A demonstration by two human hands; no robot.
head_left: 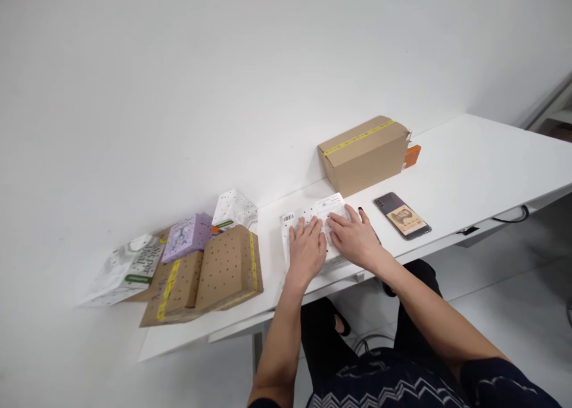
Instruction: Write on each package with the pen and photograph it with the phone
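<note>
A white box (286,228) printed with small black dots lies flat near the front edge of the table, a barcode at its far left corner. On its far right part is a white label (329,203) with fine print. My left hand (308,250) rests palm down on the left half of the box, fingers stretched out. Flat over the right half, partly on the label, lies my right hand (354,235) with its fingers apart. A thin dark item, perhaps a pen, shows beside that hand, mostly hidden. The hands cover much of the box's top.
At left are stacked cardboard boxes (226,268) with yellow tape, a purple box (187,236) and dotted white boxes (235,210). A taped brown carton (369,161) stands by the wall, an orange box (412,156) behind it. A phone (402,216) lies right of my hands.
</note>
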